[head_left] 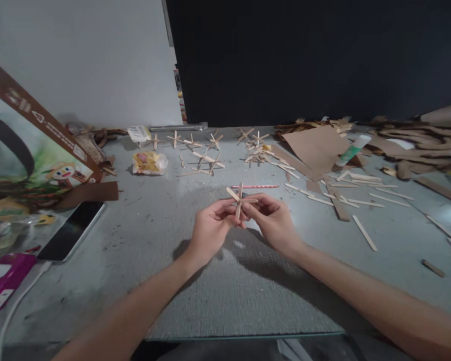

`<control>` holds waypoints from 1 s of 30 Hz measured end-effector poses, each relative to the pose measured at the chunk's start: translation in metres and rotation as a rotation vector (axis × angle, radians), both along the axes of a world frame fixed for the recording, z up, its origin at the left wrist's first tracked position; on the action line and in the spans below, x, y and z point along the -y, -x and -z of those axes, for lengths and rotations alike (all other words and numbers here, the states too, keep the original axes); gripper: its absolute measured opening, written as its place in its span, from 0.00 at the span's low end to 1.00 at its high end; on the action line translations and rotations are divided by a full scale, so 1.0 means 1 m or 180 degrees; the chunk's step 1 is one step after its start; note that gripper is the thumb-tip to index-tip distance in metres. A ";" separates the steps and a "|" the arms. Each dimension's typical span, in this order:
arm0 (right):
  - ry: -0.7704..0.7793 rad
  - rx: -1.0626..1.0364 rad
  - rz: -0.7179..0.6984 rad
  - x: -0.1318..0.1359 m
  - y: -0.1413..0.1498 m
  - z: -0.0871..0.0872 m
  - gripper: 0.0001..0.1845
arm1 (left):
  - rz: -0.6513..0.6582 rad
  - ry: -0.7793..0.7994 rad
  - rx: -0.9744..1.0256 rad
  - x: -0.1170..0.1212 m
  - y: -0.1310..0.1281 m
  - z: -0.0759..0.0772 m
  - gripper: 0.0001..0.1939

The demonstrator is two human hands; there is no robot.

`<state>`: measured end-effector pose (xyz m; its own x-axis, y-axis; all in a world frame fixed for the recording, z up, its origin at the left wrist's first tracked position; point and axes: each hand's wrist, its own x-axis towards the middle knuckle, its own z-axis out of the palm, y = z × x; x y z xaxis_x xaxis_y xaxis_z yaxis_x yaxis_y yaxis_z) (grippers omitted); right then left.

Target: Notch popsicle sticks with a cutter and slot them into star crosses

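Between my two hands, a little above the table, is a small star of crossed wooden craft sticks [240,200]. My left hand [214,223] pinches it from the left and below. From the right, the thumb and fingers of my right hand [272,215] close on its right side. Some fingertips are hidden behind the sticks. Just beyond my hands lies a red pencil [261,187]. Several similar crossed-stick pieces [208,161] rest farther back, and loose craft sticks [364,233] are scattered at the right.
A glue stick [353,150] leans on brown cardboard [315,148] at the back right, near a pile of bark-like strips [421,145]. On the left are a phone [73,230], a magenta device with a white cable [9,281], a printed box [41,145] and a yellow packet [149,163].
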<state>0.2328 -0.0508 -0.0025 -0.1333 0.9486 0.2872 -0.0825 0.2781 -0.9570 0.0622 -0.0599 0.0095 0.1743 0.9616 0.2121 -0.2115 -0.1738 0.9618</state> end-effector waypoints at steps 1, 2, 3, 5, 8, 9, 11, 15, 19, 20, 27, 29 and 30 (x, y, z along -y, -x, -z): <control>-0.0012 0.0060 0.0005 -0.002 -0.003 0.000 0.16 | 0.0056 0.0001 -0.0009 -0.002 0.002 -0.001 0.16; -0.0022 0.0108 0.0005 -0.004 -0.006 -0.001 0.16 | 0.0113 0.0005 -0.0013 -0.003 0.004 -0.002 0.15; -0.0031 0.0145 0.0001 -0.005 -0.008 -0.001 0.16 | 0.0181 0.0011 -0.0002 -0.005 0.005 -0.003 0.14; -0.0038 0.0171 -0.0028 -0.006 -0.010 -0.003 0.16 | 0.0277 0.0023 0.0033 -0.007 0.008 -0.003 0.15; -0.0017 0.0044 -0.0077 -0.003 -0.007 -0.006 0.15 | 0.0259 0.0011 0.0044 -0.007 0.008 -0.002 0.18; -0.0009 -0.0019 -0.0082 -0.001 -0.004 -0.007 0.15 | 0.0221 -0.0009 0.0049 -0.006 0.007 -0.001 0.19; 0.0004 -0.0166 -0.0056 0.003 0.001 -0.009 0.14 | 0.0127 -0.0050 0.0102 -0.004 0.004 0.002 0.21; 0.0082 -0.0363 -0.0033 0.006 0.008 -0.010 0.14 | 0.0048 -0.0121 0.0266 -0.002 -0.001 0.005 0.22; 0.0086 -0.0377 0.0015 0.003 0.007 -0.009 0.14 | 0.0136 -0.0130 0.0204 -0.004 0.001 0.005 0.25; 0.0072 -0.0352 0.0051 0.002 0.006 -0.010 0.14 | 0.0170 -0.0112 0.0171 -0.004 0.002 0.005 0.25; -0.0024 -0.0109 0.0159 0.001 0.000 -0.011 0.15 | 0.0342 -0.0050 0.0183 -0.009 0.007 0.002 0.34; 0.0018 -0.0058 0.0169 0.000 0.000 -0.009 0.15 | 0.0375 -0.0069 0.0197 -0.009 0.007 0.001 0.33; 0.0038 -0.0043 0.0173 0.000 0.000 -0.009 0.15 | 0.0371 -0.0076 0.0191 -0.009 0.007 0.000 0.31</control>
